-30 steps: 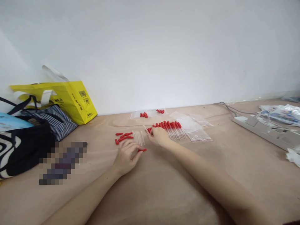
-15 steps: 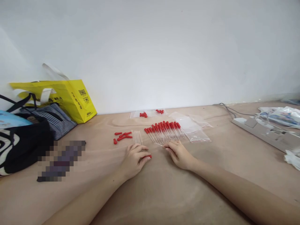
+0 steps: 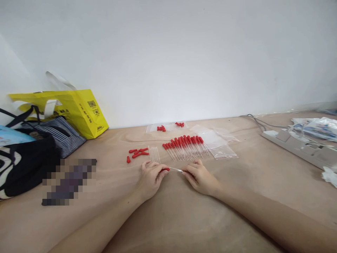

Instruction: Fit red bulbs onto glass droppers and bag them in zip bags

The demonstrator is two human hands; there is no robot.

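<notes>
Left grip (image 3: 152, 178) pinches a bulb (image 3: 167, 169), right grip (image 3: 199, 178) a tube (image 3: 176, 170), red bulbs (image 3: 162, 129) in or on a clear bag (image 3: 151, 130).

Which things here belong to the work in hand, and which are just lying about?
In the work:
red bulb in the left hand
clear tube in the right hand
loose red bulbs
loose tubes
row of red-topped tubes
probably clear plastic bags

Apparently lying about:
yellow bag
striped bag
black bag
power strip

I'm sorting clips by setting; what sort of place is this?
Probably an improvised workspace in an ordinary room: droppers lie on a brown surface against a plain wall, with a yellow bag and a power strip alongside.
</notes>
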